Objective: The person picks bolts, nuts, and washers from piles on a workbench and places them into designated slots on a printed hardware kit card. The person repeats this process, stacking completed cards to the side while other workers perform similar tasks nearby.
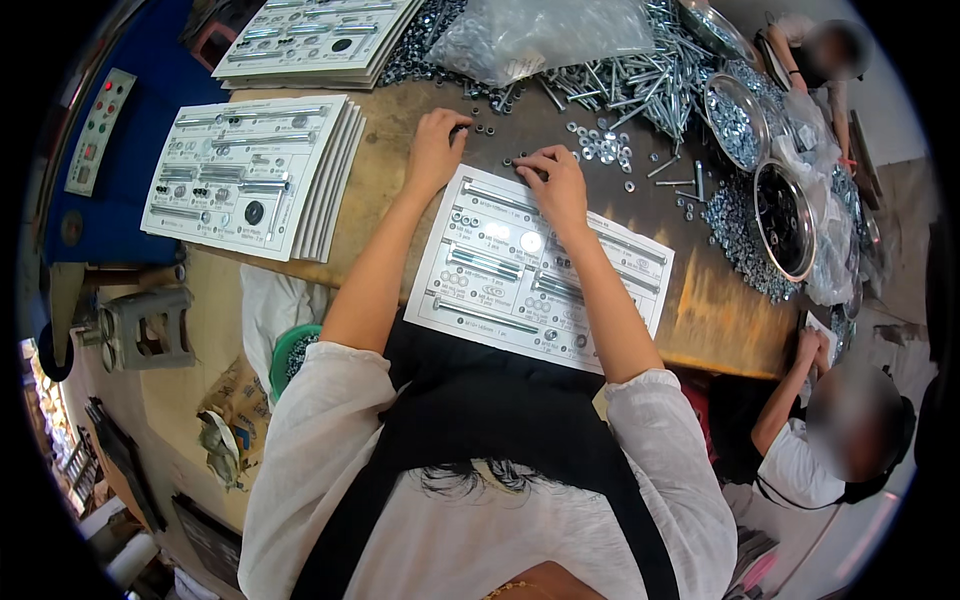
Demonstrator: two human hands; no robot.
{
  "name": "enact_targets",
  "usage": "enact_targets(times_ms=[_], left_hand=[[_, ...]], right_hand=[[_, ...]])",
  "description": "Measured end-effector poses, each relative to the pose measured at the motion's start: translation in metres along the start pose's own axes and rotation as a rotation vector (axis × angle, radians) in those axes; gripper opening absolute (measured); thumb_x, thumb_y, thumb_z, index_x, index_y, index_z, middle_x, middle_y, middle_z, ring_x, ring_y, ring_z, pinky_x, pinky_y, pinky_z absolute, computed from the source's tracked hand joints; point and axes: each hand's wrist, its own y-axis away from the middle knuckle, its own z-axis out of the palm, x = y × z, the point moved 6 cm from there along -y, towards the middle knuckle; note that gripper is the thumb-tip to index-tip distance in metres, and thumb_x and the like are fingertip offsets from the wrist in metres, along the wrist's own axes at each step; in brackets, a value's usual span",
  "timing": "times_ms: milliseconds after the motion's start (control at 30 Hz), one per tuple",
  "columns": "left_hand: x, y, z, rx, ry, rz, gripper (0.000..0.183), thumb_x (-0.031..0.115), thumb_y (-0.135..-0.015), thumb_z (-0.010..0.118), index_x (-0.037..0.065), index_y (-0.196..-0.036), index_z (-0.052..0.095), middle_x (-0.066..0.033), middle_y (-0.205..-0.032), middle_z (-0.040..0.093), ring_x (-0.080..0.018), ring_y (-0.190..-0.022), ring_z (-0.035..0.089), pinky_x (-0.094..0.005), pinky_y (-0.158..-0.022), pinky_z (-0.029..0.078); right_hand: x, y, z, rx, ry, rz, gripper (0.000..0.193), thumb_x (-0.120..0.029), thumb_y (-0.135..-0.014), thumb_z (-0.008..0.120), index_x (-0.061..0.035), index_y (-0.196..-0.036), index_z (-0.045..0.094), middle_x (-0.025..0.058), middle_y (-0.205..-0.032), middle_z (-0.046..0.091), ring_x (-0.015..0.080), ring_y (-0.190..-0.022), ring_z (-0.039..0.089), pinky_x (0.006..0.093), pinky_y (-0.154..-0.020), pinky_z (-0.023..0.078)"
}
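My left hand (437, 152) rests on the table just beyond the upper left corner of a printed card (510, 232). Its fingers are curled in, with a small dark thing at the fingertips that I cannot make out. My right hand (556, 188) reaches over the card's top edge, fingers bent and closed toward the thumb. Small metal nuts (507, 162) lie at its fingertips; whether one is pinched is hidden. The card carries long bolts (485, 263), nuts (465, 220) and washers (532, 243) laid over its printed pictures, and overhangs the table's near edge at my apron.
Stacked filled cards (225, 180) stand at left, with another stack (310, 40) behind. Heaped bolts (640, 85), a clear plastic bag (545, 40), loose washers (605, 148) and metal bowls (785, 220) fill the far and right sides. A co-worker (800, 430) sits at right, another (815, 60) beyond.
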Motion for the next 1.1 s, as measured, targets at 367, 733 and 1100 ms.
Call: enact_targets(times_ms=[367, 733, 1100], left_hand=[[0.002, 0.000, -0.002, 0.038, 0.010, 0.038, 0.013, 0.007, -0.088, 0.064, 0.008, -0.099, 0.070, -0.0082, -0.107, 0.063, -0.0310, -0.105, 0.057, -0.0407, -0.089, 0.049], [-0.002, 0.001, 0.003, 0.039, 0.017, 0.027, 0.012, 0.008, -0.089, 0.063, 0.008, -0.097, 0.072, -0.0076, -0.104, 0.064, -0.0302, -0.104, 0.057, -0.0402, -0.089, 0.049], [-0.003, -0.001, 0.001, 0.049, 0.004, 0.049, 0.012, 0.008, -0.089, 0.063, 0.009, -0.094, 0.073, -0.0077, -0.104, 0.064, -0.0290, -0.103, 0.058, -0.0390, -0.089, 0.049]], right_hand=[[0.034, 0.001, -0.025, 0.011, -0.163, 0.154, 0.017, -0.013, -0.084, 0.075, -0.0111, -0.101, 0.078, 0.0109, -0.089, 0.070, 0.0241, -0.076, 0.068, 0.0326, -0.071, 0.053], [0.025, 0.007, -0.028, -0.034, -0.108, 0.209, 0.029, -0.015, -0.079, 0.079, -0.0070, -0.107, 0.074, 0.0106, -0.091, 0.071, 0.0215, -0.076, 0.069, 0.0327, -0.073, 0.055], [0.026, 0.007, -0.024, -0.013, 0.015, 0.144, 0.022, -0.009, -0.079, 0.078, -0.0075, -0.102, 0.075, 0.0095, -0.087, 0.071, 0.0194, -0.077, 0.070, 0.0308, -0.073, 0.055]])
